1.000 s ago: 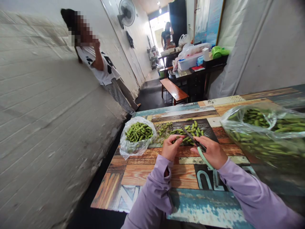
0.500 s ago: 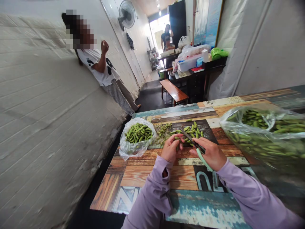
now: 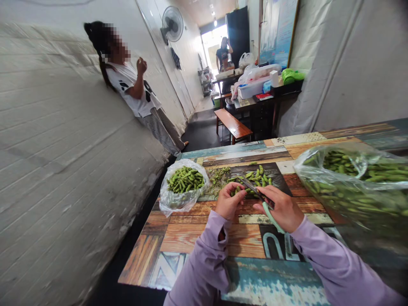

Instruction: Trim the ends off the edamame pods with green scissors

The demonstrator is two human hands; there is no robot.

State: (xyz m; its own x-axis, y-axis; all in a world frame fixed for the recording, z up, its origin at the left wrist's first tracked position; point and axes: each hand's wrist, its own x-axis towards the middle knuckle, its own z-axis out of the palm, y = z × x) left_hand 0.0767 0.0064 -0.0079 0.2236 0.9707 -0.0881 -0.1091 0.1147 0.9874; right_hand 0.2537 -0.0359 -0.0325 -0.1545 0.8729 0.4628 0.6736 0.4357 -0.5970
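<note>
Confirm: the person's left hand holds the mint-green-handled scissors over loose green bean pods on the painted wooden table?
No. The mint-green-handled scissors are in the right hand, per the head view; the left hand pinches a single pod. Rest stands: loose green bean pods, painted wooden table.

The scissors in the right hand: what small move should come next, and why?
Probably close the scissors on the end of the pod. The left hand pinches this pod beside the blades, the right hand aims the scissors at it, and small green trimmings lie beyond, next to the loose pods.
</note>
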